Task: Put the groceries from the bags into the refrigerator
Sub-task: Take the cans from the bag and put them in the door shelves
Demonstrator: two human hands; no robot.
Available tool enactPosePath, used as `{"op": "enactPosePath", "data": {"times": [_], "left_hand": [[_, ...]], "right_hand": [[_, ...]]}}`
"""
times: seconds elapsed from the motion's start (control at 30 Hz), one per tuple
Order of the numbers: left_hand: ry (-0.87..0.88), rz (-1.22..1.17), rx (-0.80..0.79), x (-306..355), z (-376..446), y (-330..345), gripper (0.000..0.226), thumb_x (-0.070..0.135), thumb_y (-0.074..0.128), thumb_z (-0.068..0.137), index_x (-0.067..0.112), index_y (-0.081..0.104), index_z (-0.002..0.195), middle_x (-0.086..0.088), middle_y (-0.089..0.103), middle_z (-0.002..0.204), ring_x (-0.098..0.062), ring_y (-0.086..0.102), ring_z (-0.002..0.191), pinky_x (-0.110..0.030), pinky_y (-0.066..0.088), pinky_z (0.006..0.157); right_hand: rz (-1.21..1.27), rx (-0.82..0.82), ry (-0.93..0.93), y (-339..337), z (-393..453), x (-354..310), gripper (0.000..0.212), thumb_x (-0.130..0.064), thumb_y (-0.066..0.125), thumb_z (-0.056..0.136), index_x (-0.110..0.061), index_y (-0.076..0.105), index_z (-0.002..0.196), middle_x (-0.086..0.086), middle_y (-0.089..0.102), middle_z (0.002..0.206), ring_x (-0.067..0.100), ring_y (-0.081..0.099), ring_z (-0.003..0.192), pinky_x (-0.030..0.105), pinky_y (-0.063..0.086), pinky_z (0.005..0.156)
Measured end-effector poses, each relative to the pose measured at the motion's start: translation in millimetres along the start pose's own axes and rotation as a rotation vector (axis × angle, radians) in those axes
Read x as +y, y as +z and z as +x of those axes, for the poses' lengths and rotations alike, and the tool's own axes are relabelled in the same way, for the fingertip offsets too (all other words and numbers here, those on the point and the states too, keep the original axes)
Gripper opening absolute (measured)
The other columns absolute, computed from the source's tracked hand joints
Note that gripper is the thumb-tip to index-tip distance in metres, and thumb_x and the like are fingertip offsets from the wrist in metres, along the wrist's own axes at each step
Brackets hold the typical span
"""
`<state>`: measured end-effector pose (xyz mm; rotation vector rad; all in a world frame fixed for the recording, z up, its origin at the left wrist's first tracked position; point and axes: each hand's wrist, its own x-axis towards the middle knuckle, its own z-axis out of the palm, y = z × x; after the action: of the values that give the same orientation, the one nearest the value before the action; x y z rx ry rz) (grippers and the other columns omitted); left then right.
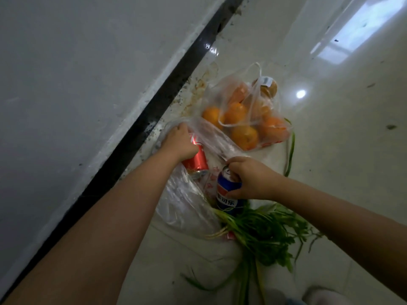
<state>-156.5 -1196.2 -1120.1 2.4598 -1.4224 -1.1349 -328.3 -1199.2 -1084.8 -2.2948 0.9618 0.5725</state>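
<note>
On a glossy pale tiled floor (pixel 330 194), close beside a white wall with a black strip (pixel 154 106) along its foot, lie 2 thin clear plastic bags of groceries, seen from above by the person reaching down with both bare arms.

The nearer bag (pixel 187 205) is crumpled and open. The left hand (pixel 179 143) is closed over the upper part of a red soda can (pixel 197 161), which lies tilted on its side in the bag's mouth, the plastic bunched under the same fingers. The right hand (pixel 248 178) is wrapped around the top of a blue soda can (pixel 228 194), which stands roughly upright at the bag's edge, just beside the red one. A bunch of leafy green stalks (pixel 264 234) sprawls on the floor against the base of the blue can. Beyond the cans, the 2nd bag (pixel 271 102) holds several oranges (pixel 244 137) and what looks like a brownish round fruit at the back, with a white tag on its handles. A loose green stalk curves along the floor to its right. The refrigerator is not in view.

The step in hand appears to be lifting both cans out. To do it well, the left hand should probably let the plastic slip free so the bag does not rise with the can, and grip the can's body rather than its rim. The blue can is best raised straight up, clear of the greens, so no stalks drag along. Both cans are smooth, so a firm full-hand hold would suit.
</note>
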Motion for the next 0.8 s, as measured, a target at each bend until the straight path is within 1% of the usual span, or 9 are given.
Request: {"op": "enactPosePath", "data": {"times": [0.07,0.17,0.3,0.37,0.47,0.57,0.67,0.73,0.8], "left_hand": [[0.022,0.049,0.033,0.3,4.3,-3.0,0.055,0.019,0.063,0.083,-0.001,0.043,0.130,-0.022,0.045,0.136,-0.036,0.044,0.126,-0.038,0.038,0.102],[0.083,0.086,0.021,1.9,-1.0,-8.0,0.046,0.017,0.069,0.080,-0.002,0.052,0.118,-0.023,0.055,0.125,-0.036,0.051,0.118,-0.035,0.042,0.094],[0.190,0.108,-0.101,3.6,-29.0,-8.3,0.039,0.017,0.071,0.079,0.004,0.057,0.113,-0.011,0.056,0.101,-0.030,0.056,0.108,-0.025,0.038,0.075],[0.233,0.156,-0.149,-1.4,-43.3,-4.8,0.036,0.019,0.076,0.075,0.010,0.058,0.105,-0.005,0.052,0.097,-0.028,0.055,0.106,-0.024,0.037,0.074],[0.237,0.214,-0.152,-8.5,-55.7,1.2,0.046,0.028,0.081,0.066,0.020,0.045,0.093,-0.004,0.044,0.103,-0.028,0.048,0.111,-0.029,0.040,0.081],[0.190,0.244,-0.142,-11.0,-58.6,5.6,0.062,0.030,0.082,0.066,0.015,0.040,0.110,-0.012,0.042,0.122,-0.031,0.045,0.119,-0.038,0.044,0.093],[0.153,0.148,-0.152,-10.8,-61.7,9.5,0.086,0.028,0.084,0.064,0.013,0.034,0.132,-0.014,0.035,0.137,-0.033,0.043,0.126,-0.042,0.044,0.102],[0.127,0.186,-0.185,-9.2,-65.7,13.8,0.087,0.027,0.084,0.065,0.013,0.035,0.135,-0.014,0.027,0.140,-0.033,0.042,0.127,-0.041,0.043,0.105],[0.110,0.212,-0.203,-7.3,-70.9,17.0,0.084,0.026,0.084,0.064,0.011,0.037,0.132,-0.013,0.028,0.139,-0.032,0.044,0.124,-0.039,0.045,0.103]], "right_hand": [[0.019,0.012,0.029,1.9,-1.4,3.6,0.056,-0.034,0.075,0.070,-0.011,0.047,0.112,0.007,0.051,0.120,0.021,0.052,0.107,0.027,0.048,0.082],[-0.055,-0.021,0.042,7.9,-4.9,5.5,0.083,-0.037,0.077,0.068,-0.016,0.032,0.135,0.007,0.040,0.131,0.023,0.045,0.118,0.031,0.049,0.091],[-0.074,-0.022,0.091,15.0,-9.5,9.6,0.084,-0.038,0.078,0.066,-0.014,0.034,0.133,0.010,0.039,0.130,0.024,0.044,0.117,0.030,0.048,0.090],[-0.027,-0.028,0.111,18.3,-12.1,11.8,0.083,-0.036,0.079,0.065,-0.013,0.034,0.131,0.010,0.043,0.129,0.024,0.047,0.115,0.029,0.047,0.086],[0.004,-0.037,0.108,21.1,-15.6,13.0,0.084,-0.033,0.078,0.066,-0.014,0.031,0.133,0.009,0.045,0.131,0.025,0.048,0.116,0.031,0.048,0.088],[0.015,-0.047,0.095,21.3,-17.4,12.6,0.086,-0.032,0.078,0.066,-0.016,0.031,0.136,0.008,0.044,0.132,0.026,0.049,0.117,0.033,0.050,0.089],[0.076,-0.026,0.111,24.7,-19.6,12.6,0.081,-0.031,0.080,0.064,-0.017,0.037,0.130,0.007,0.044,0.128,0.025,0.049,0.116,0.033,0.053,0.089],[0.124,0.002,0.121,28.5,-23.9,11.7,0.079,-0.029,0.081,0.063,-0.018,0.039,0.129,0.006,0.043,0.127,0.024,0.049,0.116,0.032,0.053,0.089],[0.158,0.047,0.128,30.6,-30.1,11.8,0.077,-0.028,0.080,0.064,-0.018,0.040,0.128,0.006,0.043,0.126,0.024,0.049,0.116,0.031,0.053,0.089]]}}
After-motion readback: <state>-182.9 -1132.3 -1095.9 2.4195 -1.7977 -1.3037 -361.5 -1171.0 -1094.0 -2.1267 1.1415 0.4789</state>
